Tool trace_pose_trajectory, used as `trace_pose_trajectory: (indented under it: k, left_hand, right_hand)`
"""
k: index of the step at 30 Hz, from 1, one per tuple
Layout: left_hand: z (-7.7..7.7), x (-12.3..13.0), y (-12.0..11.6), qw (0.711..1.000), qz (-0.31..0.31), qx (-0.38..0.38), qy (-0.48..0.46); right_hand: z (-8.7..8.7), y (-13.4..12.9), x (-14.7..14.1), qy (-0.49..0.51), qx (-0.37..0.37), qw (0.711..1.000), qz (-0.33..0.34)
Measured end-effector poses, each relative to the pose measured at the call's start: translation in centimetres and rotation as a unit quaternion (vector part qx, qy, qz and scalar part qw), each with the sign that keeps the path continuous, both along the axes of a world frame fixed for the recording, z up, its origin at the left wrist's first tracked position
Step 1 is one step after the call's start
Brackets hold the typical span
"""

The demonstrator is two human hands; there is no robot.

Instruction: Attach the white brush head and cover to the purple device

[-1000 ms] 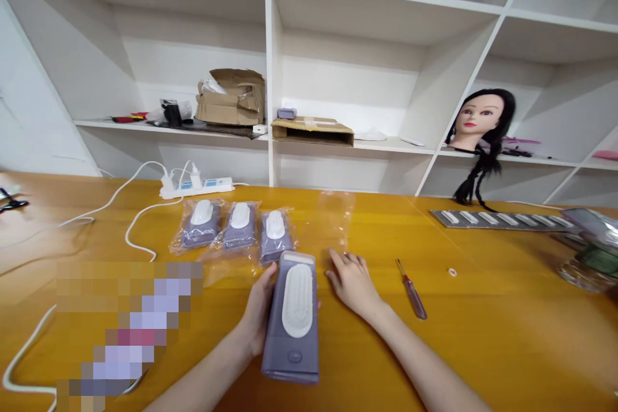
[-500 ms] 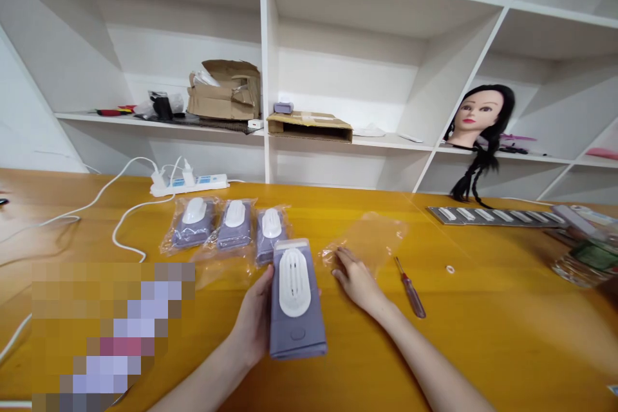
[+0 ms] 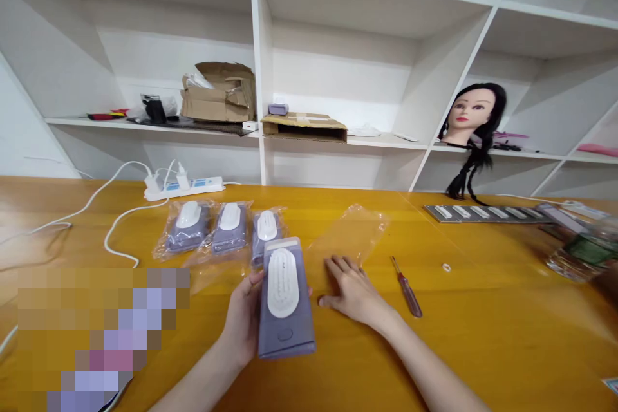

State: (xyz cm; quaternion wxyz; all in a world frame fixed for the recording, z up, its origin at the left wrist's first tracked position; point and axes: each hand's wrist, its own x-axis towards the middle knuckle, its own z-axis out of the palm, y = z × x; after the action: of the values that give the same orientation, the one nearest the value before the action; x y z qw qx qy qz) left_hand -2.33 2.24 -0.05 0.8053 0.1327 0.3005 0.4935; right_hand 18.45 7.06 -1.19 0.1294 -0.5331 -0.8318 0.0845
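My left hand (image 3: 244,318) grips a purple device with a white oval grille (image 3: 284,299), held just above the yellow table (image 3: 483,322). My right hand (image 3: 351,291) rests flat, fingers apart, on the near end of a clear plastic bag (image 3: 348,238) lying on the table. Behind the held device, three more purple devices in clear bags (image 3: 223,230) lie in a row.
A red-handled screwdriver (image 3: 406,286) lies right of my right hand, a small white ring (image 3: 447,266) beyond it. A white power strip (image 3: 183,187) with cables sits at the back left. A grey tray of parts (image 3: 483,213) and a mannequin head (image 3: 467,117) are at right; shelves hold cardboard boxes (image 3: 219,93).
The clear bag has shifted right and toward me under my right hand. My left hand has lowered the purple device a little and drawn it in. The view drifted slightly.
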Motion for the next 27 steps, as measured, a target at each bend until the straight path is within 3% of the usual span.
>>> trace_pose_trajectory:
  k: [3,6,10,13,22,27]
  left_hand:
    - [-0.1,-0.1,0.1,1.000,0.004,-0.002,0.003]
    - [-0.1,-0.1,-0.1,1.000,-0.023,0.011,-0.006]
    - [-0.2,0.0,-0.6,0.990,-0.137,0.027,-0.026]
    - [-0.6,0.3,-1.0,0.977,-0.208,0.048,-0.019]
    - [-1.1,0.6,-0.7,0.958,-0.185,0.170,0.140]
    - [-1.1,1.0,-0.3,0.915,-0.166,0.231,0.285]
  right_hand:
    - [-0.5,0.4,0.0,0.058,0.017,0.998,0.020]
    - [-0.7,1.2,0.4,0.137,0.044,0.989,-0.021]
    - [-0.1,2.4,1.5,0.204,0.083,0.971,-0.093]
    - [0.3,2.8,1.8,0.247,0.091,0.960,-0.099]
    - [1.4,0.8,0.5,0.247,0.062,0.967,-0.021]
    - [0.9,2.0,0.9,0.279,-0.010,0.960,0.002]
